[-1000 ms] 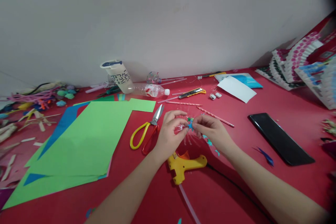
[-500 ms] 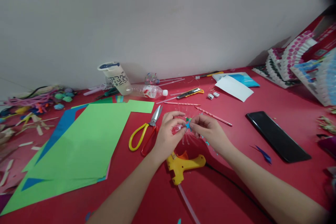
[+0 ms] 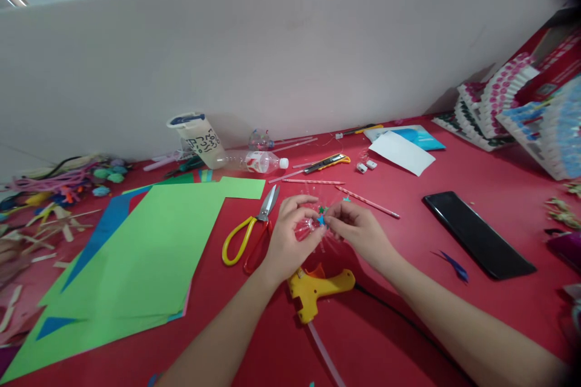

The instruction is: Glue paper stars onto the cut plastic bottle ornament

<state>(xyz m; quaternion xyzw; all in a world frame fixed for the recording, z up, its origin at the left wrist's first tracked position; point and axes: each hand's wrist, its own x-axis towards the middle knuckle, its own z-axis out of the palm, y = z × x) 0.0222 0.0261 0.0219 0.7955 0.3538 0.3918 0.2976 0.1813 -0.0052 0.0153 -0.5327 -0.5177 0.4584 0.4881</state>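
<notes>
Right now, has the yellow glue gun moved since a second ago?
No: the glue gun keeps its place relative to the scissors; the whole view shifted slightly.

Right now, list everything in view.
Stars: several, blue and green, centre
Clear plastic: one, transparent, centre
Glue gun: one, yellow, front
Scissors: one, yellow and red, centre left
Paper sheets: several, mostly green, left
Cup: one, whitish, back left
Labelled bottle: one, clear, beside cup
Striped sticks: two, pinkish, beyond stars
Cutter: at least one, yellow, beyond sticks
White sheet: one, white, back right
Blue packet: one, blue, under sheet
Phone: one, black, right
Decorated pieces: several, multicoloured, far right
Pompoms: several, greenish, far left
Table: one, red, beneath
Wall: one, grey, back
Left hand: one, bare, touching plastic
Right hand: one, bare, beside stars
</notes>
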